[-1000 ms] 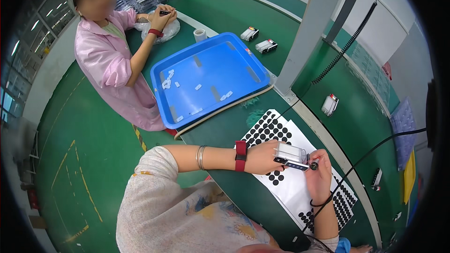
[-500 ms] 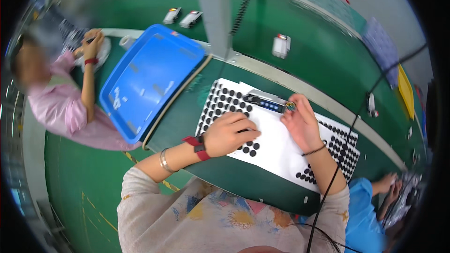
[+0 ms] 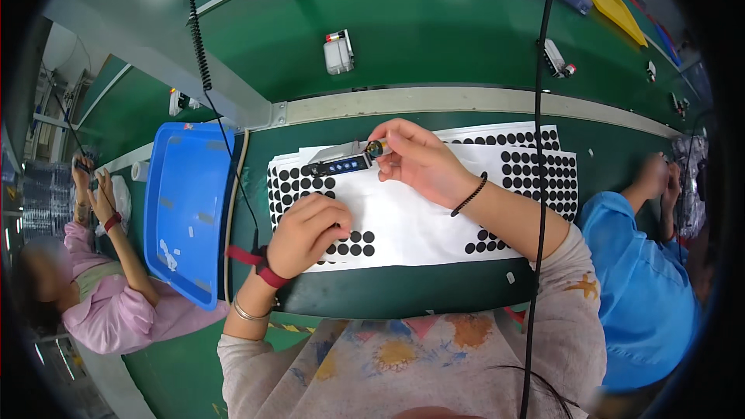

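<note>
Two hands at a white sheet of black round stickers [image 3: 434, 209]

Right hand [image 3: 423, 163] pinches a slim dark device [image 3: 341, 164] above the sheet (screen lit blue); left hand [image 3: 306, 233], curled loosely, presses the sheet on the green surface [image 3: 403, 287].

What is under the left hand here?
The left hand rests on a white sheet of black round stickers. Dots show beside its fingers; any beneath the palm are covered.
</note>
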Demonstrator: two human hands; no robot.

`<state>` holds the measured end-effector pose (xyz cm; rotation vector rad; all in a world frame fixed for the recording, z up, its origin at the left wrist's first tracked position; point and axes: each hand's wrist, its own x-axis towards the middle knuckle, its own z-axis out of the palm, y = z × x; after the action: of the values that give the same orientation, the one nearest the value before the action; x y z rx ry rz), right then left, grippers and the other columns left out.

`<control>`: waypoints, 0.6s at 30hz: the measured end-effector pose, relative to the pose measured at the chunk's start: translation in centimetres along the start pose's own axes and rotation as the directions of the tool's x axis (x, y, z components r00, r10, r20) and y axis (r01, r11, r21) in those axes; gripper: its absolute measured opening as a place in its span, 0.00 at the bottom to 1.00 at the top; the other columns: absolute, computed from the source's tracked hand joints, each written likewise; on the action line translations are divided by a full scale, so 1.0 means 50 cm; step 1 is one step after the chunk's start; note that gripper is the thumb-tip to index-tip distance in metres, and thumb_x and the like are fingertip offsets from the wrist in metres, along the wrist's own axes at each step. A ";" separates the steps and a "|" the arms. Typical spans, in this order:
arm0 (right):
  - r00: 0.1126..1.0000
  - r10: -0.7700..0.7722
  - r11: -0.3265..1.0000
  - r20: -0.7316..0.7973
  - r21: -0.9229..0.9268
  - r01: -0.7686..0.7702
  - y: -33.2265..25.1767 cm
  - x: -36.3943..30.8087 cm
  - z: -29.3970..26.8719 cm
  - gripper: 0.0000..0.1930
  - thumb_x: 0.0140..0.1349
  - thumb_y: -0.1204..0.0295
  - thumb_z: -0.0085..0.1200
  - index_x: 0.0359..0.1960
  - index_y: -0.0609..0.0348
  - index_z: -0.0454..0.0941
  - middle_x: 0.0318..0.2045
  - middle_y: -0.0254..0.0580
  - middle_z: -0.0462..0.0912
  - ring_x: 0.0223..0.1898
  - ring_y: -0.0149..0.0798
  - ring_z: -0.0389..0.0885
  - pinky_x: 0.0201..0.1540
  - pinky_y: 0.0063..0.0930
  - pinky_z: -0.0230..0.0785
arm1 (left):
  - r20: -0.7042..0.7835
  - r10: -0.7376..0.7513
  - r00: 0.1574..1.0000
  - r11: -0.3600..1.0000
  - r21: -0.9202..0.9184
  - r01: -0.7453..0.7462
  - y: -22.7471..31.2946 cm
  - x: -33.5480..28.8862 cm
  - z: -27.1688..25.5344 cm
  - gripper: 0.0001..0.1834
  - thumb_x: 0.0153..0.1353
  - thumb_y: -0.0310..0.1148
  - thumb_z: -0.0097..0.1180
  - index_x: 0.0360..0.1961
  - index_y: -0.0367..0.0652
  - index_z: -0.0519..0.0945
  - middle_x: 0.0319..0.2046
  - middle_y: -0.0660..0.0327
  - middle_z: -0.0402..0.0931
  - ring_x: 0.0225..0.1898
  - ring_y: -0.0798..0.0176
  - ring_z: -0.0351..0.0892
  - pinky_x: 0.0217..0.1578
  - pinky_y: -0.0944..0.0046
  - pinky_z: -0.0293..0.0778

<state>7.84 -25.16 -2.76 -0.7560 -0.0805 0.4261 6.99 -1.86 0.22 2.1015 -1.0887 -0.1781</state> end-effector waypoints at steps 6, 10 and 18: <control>1.000 0.007 0.998 -0.007 -0.058 -0.007 -0.003 0.000 0.008 0.13 0.64 0.63 0.46 0.42 0.59 0.72 0.28 0.30 0.71 0.32 0.25 0.71 0.41 0.27 0.68 | -0.235 -0.194 0.952 0.844 -0.535 0.039 0.011 0.032 -0.066 0.06 0.47 0.22 0.57 0.27 0.40 0.72 0.34 0.55 0.74 0.39 0.59 0.72 0.43 0.65 0.66; 1.000 0.011 1.000 0.015 -0.020 -0.011 -0.001 0.002 0.000 0.13 0.64 0.63 0.45 0.43 0.59 0.72 0.27 0.31 0.71 0.31 0.26 0.71 0.40 0.26 0.68 | -0.265 0.006 0.964 0.961 -0.265 -0.079 0.005 0.122 -0.066 0.08 0.46 0.24 0.59 0.27 0.39 0.71 0.33 0.56 0.73 0.39 0.58 0.72 0.44 0.65 0.65; 1.000 -0.026 0.999 0.016 -0.040 0.027 0.003 0.001 -0.001 0.14 0.65 0.64 0.44 0.45 0.62 0.71 0.36 0.34 0.72 0.31 0.25 0.70 0.39 0.27 0.69 | -0.141 0.071 0.987 0.985 -0.145 -0.092 0.006 0.167 -0.037 0.09 0.46 0.23 0.60 0.27 0.39 0.72 0.31 0.59 0.73 0.33 0.58 0.73 0.36 0.65 0.69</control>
<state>7.82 -25.06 -2.89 -0.7904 -0.1136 0.4062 12.85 -7.18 3.43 1.9019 -1.0450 -0.0746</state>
